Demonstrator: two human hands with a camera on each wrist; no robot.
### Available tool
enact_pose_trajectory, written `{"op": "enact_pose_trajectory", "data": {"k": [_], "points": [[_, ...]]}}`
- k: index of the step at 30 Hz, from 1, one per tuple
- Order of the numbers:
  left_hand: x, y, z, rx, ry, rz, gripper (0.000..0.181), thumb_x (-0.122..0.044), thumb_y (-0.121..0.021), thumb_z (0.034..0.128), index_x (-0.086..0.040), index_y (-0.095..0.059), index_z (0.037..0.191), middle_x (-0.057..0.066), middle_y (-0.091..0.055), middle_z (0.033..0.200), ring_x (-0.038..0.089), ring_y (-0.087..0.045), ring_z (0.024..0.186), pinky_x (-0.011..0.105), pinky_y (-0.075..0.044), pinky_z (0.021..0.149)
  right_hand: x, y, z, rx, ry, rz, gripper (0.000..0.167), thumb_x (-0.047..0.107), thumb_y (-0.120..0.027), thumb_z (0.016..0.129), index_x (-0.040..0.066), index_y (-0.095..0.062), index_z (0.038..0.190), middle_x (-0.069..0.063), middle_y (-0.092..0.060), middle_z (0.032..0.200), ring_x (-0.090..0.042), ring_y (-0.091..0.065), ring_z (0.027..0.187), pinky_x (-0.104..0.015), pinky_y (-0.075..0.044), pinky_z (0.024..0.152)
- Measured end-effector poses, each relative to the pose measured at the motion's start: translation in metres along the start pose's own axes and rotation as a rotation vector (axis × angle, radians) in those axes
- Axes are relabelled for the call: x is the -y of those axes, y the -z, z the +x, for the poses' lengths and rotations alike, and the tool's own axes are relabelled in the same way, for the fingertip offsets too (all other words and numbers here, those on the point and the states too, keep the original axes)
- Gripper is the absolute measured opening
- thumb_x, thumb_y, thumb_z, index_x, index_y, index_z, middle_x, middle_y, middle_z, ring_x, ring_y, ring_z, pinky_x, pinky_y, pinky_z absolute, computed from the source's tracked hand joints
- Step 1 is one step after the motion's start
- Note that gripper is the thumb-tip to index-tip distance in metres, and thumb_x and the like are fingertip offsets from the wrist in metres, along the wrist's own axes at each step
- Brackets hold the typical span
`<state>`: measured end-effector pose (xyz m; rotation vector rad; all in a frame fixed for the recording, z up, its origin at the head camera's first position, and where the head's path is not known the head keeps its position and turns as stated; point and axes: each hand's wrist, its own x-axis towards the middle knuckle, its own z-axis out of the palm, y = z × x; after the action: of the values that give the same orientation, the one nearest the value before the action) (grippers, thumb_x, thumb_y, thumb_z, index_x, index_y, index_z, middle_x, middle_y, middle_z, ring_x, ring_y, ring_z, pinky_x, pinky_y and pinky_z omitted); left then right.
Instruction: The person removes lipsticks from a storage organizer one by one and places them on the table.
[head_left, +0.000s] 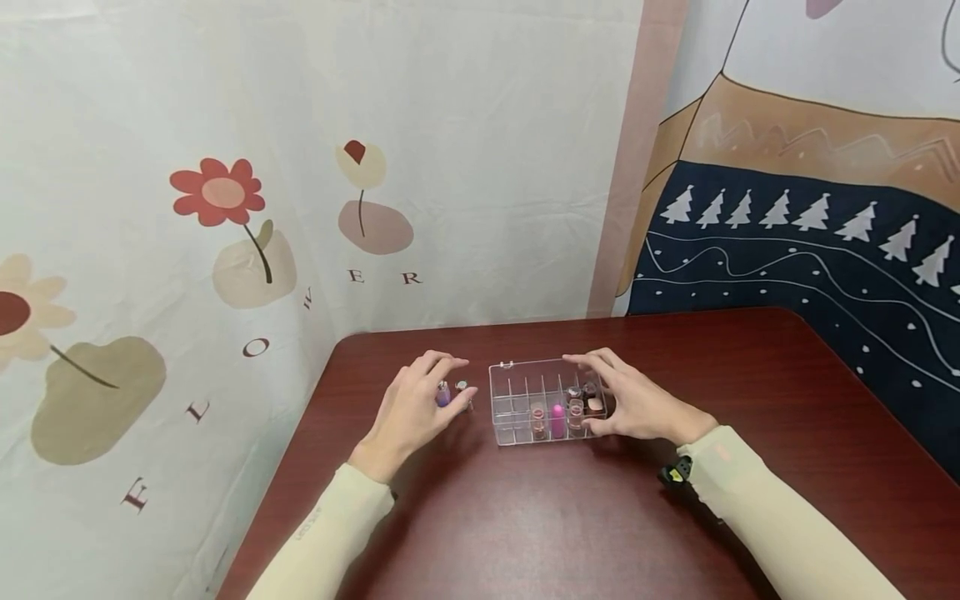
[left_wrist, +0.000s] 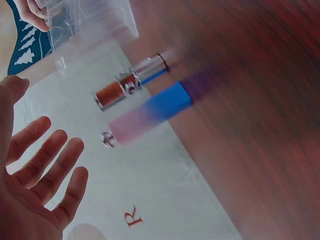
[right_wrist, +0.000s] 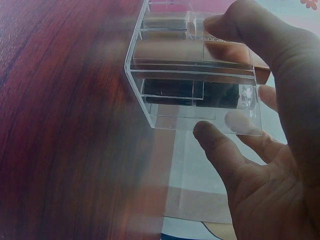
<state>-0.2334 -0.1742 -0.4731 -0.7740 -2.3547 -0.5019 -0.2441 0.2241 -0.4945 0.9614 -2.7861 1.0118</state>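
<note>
A clear plastic divided box (head_left: 504,434) stands on the table with several lipsticks and tubes in its right-hand compartments, among them a bright pink tube (head_left: 557,422). My right hand (head_left: 641,404) holds the box's right end, thumb at the front corner and fingers at the back edge. Behind the clear wall in the right wrist view is a dark tube (right_wrist: 192,93). Left of the box, my left hand (head_left: 416,400) reaches beside two standing tubes, fingers spread and apart from them. One is a pink-to-blue lip gloss tube (left_wrist: 150,116); the other is an orange-brown tube with silver trim (left_wrist: 111,95).
The dark red wooden table (head_left: 540,517) runs under everything. A pale cloth with printed flowers (head_left: 487,167) hangs behind it, and a navy cloth with white trees (head_left: 750,258) hangs at the right.
</note>
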Motion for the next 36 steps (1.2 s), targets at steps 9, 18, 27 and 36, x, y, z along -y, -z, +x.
{"op": "enact_pose_trajectory", "data": {"k": [9,18,27,36], "points": [[-0.024,-0.006,0.006,0.031,-0.06,0.004,0.051,-0.039,-0.097,0.0932,-0.015,-0.081,0.136,0.003,-0.078,0.128,0.024,-0.074,0.101,0.04,-0.055,0.081,-0.002,-0.001,0.0,0.001,0.014,0.037,0.11,0.01,-0.103,0.083,0.024,-0.047,0.177,-0.014,-0.057,0.157,-0.031,-0.069,0.143,-0.058,-0.066,0.114],[-0.043,-0.018,0.011,0.108,-0.116,0.005,0.062,-0.048,-0.098,0.091,-0.017,-0.079,0.141,0.003,-0.076,0.134,0.025,-0.074,0.112,0.041,-0.059,0.085,-0.004,-0.002,0.0,-0.005,0.022,0.02,0.109,0.01,-0.104,0.083,0.021,-0.047,0.176,-0.011,-0.058,0.156,-0.031,-0.069,0.142,-0.057,-0.066,0.113],[-0.059,-0.029,0.013,0.167,-0.174,0.037,0.066,-0.056,-0.098,0.0898,-0.02,-0.077,0.142,-0.001,-0.076,0.131,0.024,-0.075,0.111,0.041,-0.061,0.088,-0.003,-0.001,0.001,-0.004,0.03,0.015,0.109,0.011,-0.104,0.083,0.022,-0.048,0.176,-0.011,-0.058,0.155,-0.031,-0.07,0.141,-0.056,-0.067,0.112],[-0.07,-0.041,0.017,0.206,-0.193,0.022,0.068,-0.058,-0.097,0.0908,-0.018,-0.077,0.142,0.001,-0.078,0.13,0.02,-0.078,0.114,0.041,-0.063,0.09,-0.003,-0.002,0.002,-0.008,0.045,0.038,0.109,0.006,-0.103,0.082,0.019,-0.048,0.176,-0.012,-0.058,0.154,-0.032,-0.071,0.142,-0.055,-0.067,0.112]]}}
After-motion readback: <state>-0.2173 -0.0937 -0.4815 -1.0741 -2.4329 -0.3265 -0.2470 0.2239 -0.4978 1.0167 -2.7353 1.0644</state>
